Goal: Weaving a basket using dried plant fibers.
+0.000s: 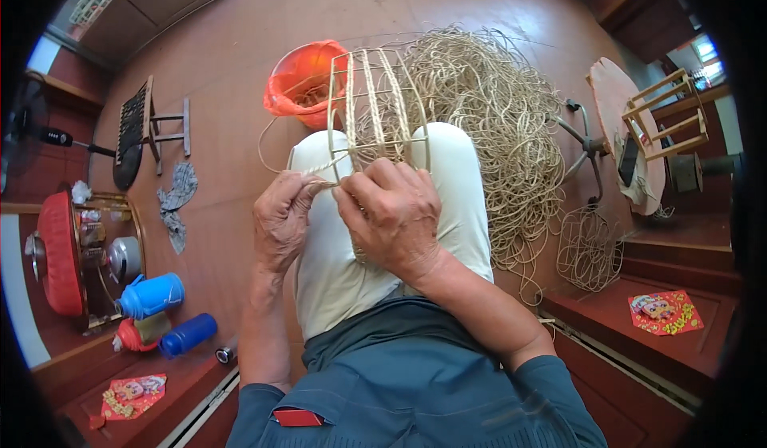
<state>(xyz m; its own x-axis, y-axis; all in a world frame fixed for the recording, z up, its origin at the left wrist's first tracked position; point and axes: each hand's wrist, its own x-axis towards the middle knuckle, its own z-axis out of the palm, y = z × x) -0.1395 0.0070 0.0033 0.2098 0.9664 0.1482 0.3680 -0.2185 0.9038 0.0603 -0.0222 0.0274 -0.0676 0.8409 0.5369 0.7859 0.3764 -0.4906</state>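
A small metal frame point(421, 120) with braided cord strips point(395, 89) running along it rests over my knees, tilted away from me. At its near left corner my left hand point(281, 220) is closed, thumb and forefinger pinching a tan cord point(319, 166). My right hand point(391, 218) curls over the near end of the frame, knuckles up; its fingertips and whatever cord lies under them are hidden. From the left hand the cord loops out toward an orange bucket point(307, 112) lined with a red bag. Beyond my right knee spreads a large tangled heap of tan cord point(495, 128).
On the right stand a round table point(643, 176) bearing a small wooden stool point(663, 120), and a wire bundle point(591, 248). To the left are a dark bench point(144, 124), a grey cloth point(177, 196), a fan point(56, 136), blue flasks point(152, 296) and a rack point(100, 248).
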